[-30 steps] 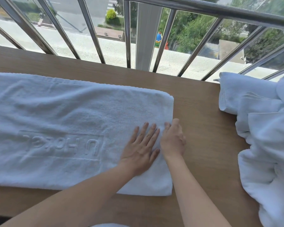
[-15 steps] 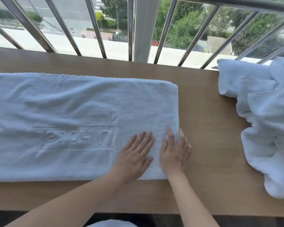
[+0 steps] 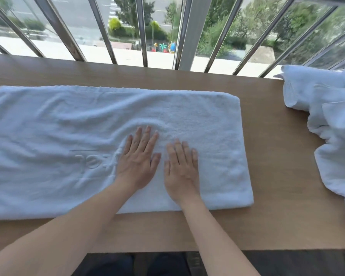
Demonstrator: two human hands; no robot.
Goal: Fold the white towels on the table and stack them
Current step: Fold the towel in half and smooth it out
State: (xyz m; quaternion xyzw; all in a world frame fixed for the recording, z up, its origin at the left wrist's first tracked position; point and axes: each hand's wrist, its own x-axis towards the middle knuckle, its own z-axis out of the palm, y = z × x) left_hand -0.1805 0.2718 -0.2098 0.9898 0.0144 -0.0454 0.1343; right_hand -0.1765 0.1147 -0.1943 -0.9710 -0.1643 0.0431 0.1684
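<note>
**Both palms flat on the long white towel, crumpled pile off to the right**

So the white towel (image 3: 48,136) lies spread as a long rectangle across the wooden table (image 3: 277,176). It runs from the left edge of the view to a bit past the middle. Its right end is thick and rounded, so it looks doubled over. The near edge sits a little back from the near edge of the table.

Both hands are on the right half of it, side by side, nearly touching. The left hand (image 3: 137,160) lies palm down with the fingers straight and slightly fanned, pointing toward the far side. It grips nothing, just presses on the cloth. The right hand (image 3: 181,168) is the same: flat, fingers straight and close together, nothing pinched or held.

The terry is rippled around the left hand, with a curved ridge bunched up just beyond the fingertips and wrinkles trailing off to the left. There's an embossed logo (image 3: 92,162) just left of that hand. Only a few letters show and I can't read them properly.

Over at the right end of the table, well apart from the hands, sits a crumpled pile of white towels (image 3: 331,126), unfolded, with some cloth running out of view.

Along the far side of the table there's a metal railing (image 3: 141,30), with trees and a street below.
</note>
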